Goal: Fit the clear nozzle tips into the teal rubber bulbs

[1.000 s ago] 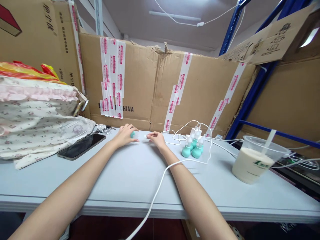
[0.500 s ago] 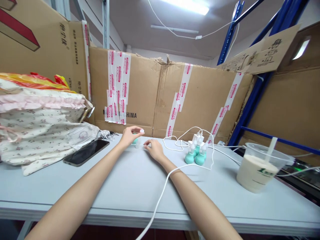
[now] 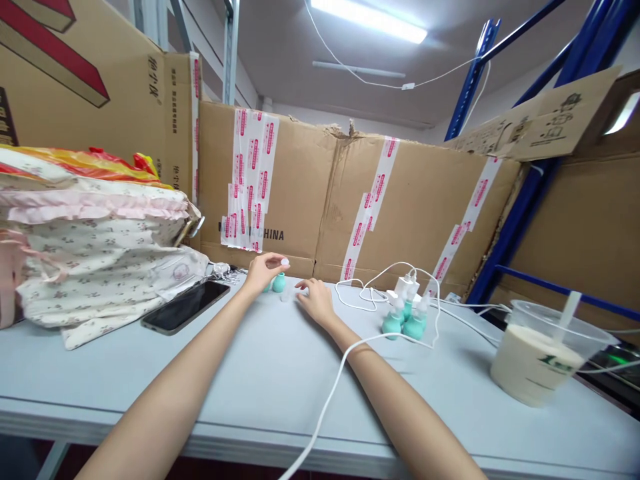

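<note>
My left hand [image 3: 263, 272], raised a little over the far middle of the table, pinches a small round white cap [image 3: 285, 262] between thumb and fingertips. Just below it stands a small teal bulb-shaped bottle [image 3: 279, 283], with a second teal one partly hidden behind the hand. A small clear plastic piece [image 3: 285, 295] lies on the table between my hands. To its right rests my right hand [image 3: 316, 300], fingers loosely bent and apart, with nothing visible in them. Several teal bulb bottles with clear tops [image 3: 414, 326] stand grouped further right.
A white cable [image 3: 330, 393] crosses over my right forearm to a white plug [image 3: 406, 287]. A plastic cup of milky drink with a straw [image 3: 537, 363] stands at right. On the left lie a phone [image 3: 186, 307] and a floral cloth bag [image 3: 110, 260]. Cardboard [image 3: 300, 187] walls the back.
The view has shifted, moving the scene right and slightly down. My right hand has drawn away from the clear piece and its fingers have spread. My left hand still pinches the cap.
</note>
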`<state>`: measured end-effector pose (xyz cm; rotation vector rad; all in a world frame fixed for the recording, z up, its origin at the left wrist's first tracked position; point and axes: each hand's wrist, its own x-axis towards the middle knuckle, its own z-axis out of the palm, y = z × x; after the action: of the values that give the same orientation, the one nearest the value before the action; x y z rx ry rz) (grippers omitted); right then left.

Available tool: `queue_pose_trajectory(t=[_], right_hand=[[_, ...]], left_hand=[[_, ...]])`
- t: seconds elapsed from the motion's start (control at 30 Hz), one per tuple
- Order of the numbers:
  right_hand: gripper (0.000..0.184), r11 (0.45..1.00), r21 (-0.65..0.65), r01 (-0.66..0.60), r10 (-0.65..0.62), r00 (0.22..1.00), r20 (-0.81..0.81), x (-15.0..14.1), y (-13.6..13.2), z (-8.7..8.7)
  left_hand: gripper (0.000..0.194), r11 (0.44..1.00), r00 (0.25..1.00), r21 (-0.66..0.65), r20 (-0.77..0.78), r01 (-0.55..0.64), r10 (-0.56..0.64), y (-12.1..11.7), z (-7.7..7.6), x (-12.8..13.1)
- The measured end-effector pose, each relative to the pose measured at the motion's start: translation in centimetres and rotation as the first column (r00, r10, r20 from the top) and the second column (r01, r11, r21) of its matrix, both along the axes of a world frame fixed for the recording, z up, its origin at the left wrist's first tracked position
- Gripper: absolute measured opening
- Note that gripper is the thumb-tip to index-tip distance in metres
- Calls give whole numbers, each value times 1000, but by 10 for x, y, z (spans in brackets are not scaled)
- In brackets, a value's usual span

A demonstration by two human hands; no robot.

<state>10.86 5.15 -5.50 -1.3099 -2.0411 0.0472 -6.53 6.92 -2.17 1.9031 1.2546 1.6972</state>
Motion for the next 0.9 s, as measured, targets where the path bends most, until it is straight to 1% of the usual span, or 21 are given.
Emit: queue_pose_trajectory(t=[0.07,0.1,0.13,0.17,0.23,0.3,0.33,0.37,0.4,0.43,0.47,0.5,0.57,0.6,0.63,0.67,0.7,0.73,0.8,0.87,0.9], right_hand=[[23,991,-79,-112,101,985,-137,3,2,2],[26,972,-137,-193,155,956,-248,5,3,4],[29,937,-199,-286,197,906,-375,8,3,8],[30,887,-253,-387,219,834,-506,10,3,12],[32,760,-320,-565,210,680,-703,16,1,20],[34,656,-334,-677,184,572,-799,22,-1,26],[36,628,-329,-706,177,540,-823,24,-2,28],[37,619,-323,-716,173,526,-833,26,-2,29],[37,632,-323,-704,169,532,-830,28,-2,30],[37,665,-330,-670,166,563,-810,30,-1,30],[35,716,-342,-608,160,621,-767,32,1,30],[32,781,-352,-515,151,704,-694,34,3,29],[23,911,-312,-270,114,892,-438,39,7,28],[18,957,-253,-142,75,963,-258,41,8,28],[16,983,-179,-31,21,998,-56,44,8,28],[14,993,-105,50,-36,990,135,46,8,28],[15,994,-46,101,-84,953,290,47,7,27],[16,991,-10,131,-116,910,397,48,5,27],[16,988,10,151,-137,864,484,48,2,26],[15,989,38,140,-140,861,488,46,-2,24],[15,988,75,133,-152,859,489,44,-4,23]], left_hand=[[28,1000,995,-3,-92,-26,26,-2,-1,4],[27,1000,991,-6,-129,-22,21,-3,-2,7],[27,1000,987,-11,-159,-8,7,-4,-3,10],[27,1000,983,-18,-184,8,-12,-6,-4,14],[26,999,973,-25,-229,29,-34,-8,-8,20],[25,1000,965,-13,-262,17,-20,-10,-10,25],[25,1000,962,-8,-274,9,-11,-11,-11,27],[26,1000,957,-6,-291,6,-7,-11,-12,28],[28,1000,948,-7,-318,8,-9,-12,-12,28],[31,1000,934,-13,-356,10,-14,-13,-13,28],[37,1000,916,-24,-402,4,-13,-13,-13,27],[46,999,892,-36,-451,-17,-1,-15,-14,26],[62,994,833,-38,-549,-106,68,-17,-15,23],[64,987,798,-25,-592,-159,114,-18,-15,21],[62,979,759,-4,-632,-204,156,-20,-15,19],[57,972,721,17,-668,-234,185,-20,-15,18],[52,968,685,33,-701,-249,200,-21,-16,17],[46,966,653,40,-730,-255,203,-21,-16,16],[34,967,597,48,-779,-252,194,-21,-17,15],[25,969,551,70,-812,-236,192,-22,-18,16],[22,971,536,84,-821,-225,195,-22,-18,16]])
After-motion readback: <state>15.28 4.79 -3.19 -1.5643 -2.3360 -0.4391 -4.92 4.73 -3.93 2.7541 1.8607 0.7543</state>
